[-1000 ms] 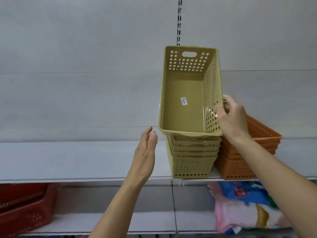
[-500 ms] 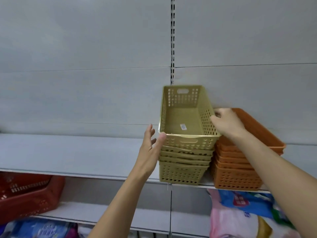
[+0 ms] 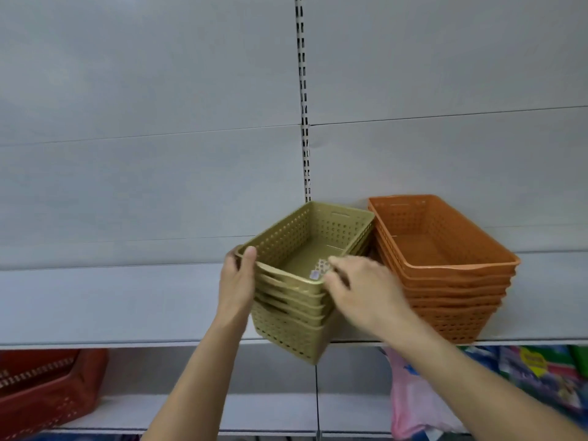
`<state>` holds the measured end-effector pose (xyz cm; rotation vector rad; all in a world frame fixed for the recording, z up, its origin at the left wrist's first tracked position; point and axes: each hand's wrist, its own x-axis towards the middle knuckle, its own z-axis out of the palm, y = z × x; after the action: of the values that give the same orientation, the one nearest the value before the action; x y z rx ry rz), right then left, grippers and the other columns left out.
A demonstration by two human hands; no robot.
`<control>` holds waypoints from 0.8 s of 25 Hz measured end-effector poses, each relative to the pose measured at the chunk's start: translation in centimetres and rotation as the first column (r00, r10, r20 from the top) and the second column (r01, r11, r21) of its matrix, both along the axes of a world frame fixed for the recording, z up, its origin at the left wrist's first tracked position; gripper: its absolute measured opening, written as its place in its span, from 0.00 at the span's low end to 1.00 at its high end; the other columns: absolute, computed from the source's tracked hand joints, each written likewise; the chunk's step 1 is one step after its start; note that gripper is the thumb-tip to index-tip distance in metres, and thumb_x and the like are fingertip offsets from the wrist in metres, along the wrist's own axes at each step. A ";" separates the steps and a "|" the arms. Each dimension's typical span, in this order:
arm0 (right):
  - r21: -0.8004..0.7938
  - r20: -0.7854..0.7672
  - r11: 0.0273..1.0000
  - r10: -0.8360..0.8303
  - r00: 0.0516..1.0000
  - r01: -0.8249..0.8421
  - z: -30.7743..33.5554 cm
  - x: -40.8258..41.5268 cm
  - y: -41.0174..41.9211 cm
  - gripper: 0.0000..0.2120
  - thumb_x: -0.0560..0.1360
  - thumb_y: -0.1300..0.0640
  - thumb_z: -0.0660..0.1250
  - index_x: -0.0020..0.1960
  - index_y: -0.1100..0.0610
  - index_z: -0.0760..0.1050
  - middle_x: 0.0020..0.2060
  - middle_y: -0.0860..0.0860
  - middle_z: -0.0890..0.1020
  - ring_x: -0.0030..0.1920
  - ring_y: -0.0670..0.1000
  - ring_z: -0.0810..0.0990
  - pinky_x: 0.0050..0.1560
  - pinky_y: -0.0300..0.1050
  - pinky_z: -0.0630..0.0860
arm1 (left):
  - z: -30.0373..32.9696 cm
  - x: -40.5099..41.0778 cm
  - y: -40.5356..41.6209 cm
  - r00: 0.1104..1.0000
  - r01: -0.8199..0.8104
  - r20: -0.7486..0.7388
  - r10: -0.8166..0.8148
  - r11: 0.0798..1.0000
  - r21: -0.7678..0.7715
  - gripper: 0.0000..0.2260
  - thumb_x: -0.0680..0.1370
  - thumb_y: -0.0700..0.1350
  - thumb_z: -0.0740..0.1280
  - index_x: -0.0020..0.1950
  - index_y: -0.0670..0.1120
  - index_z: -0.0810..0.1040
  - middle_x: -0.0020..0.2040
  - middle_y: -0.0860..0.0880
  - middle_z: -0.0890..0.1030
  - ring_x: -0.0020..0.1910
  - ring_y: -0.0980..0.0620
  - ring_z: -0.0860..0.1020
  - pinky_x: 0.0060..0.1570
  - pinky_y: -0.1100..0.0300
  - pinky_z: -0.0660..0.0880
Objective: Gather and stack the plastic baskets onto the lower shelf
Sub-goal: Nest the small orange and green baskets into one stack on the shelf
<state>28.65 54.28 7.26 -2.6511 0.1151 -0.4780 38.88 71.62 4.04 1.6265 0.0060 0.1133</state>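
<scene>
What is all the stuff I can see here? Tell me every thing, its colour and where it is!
tan baskets: one stack, nested, turned askew, overhanging the shelf edge
orange baskets: one stack, nested, right of the tan ones
shelf: one, grey, under both stacks
red basket: one, lower left
packets: several, pink, blue and green, lower right
left hand: grips the tan stack's left corner
right hand: blurred, on its near rim

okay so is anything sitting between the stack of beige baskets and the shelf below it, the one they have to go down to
Nothing visible blocks it. Both hands already grip the stack of beige perforated plastic baskets, which overhangs the shelf edge. Below it the white lower shelf shows bare surface, with the red plastic crate off to the left and pink packaged goods to the right.
</scene>
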 end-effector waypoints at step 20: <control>0.815 0.103 0.579 -0.138 0.985 -0.005 -3.9 4.7 -2.2 0.30 0.77 0.44 0.63 0.77 0.44 0.59 0.75 0.47 0.65 0.73 0.49 0.64 0.68 0.45 0.60 | -1.5 -0.1 6.6 0.993 0.118 -0.014 -0.119 0.991 -0.068 0.27 0.78 0.56 0.65 0.76 0.62 0.61 0.62 0.59 0.77 0.59 0.61 0.77 0.57 0.54 0.75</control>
<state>33.36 52.10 3.32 -1.6779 0.3086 -0.4965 38.76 78.24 2.52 1.5573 -0.0724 0.0065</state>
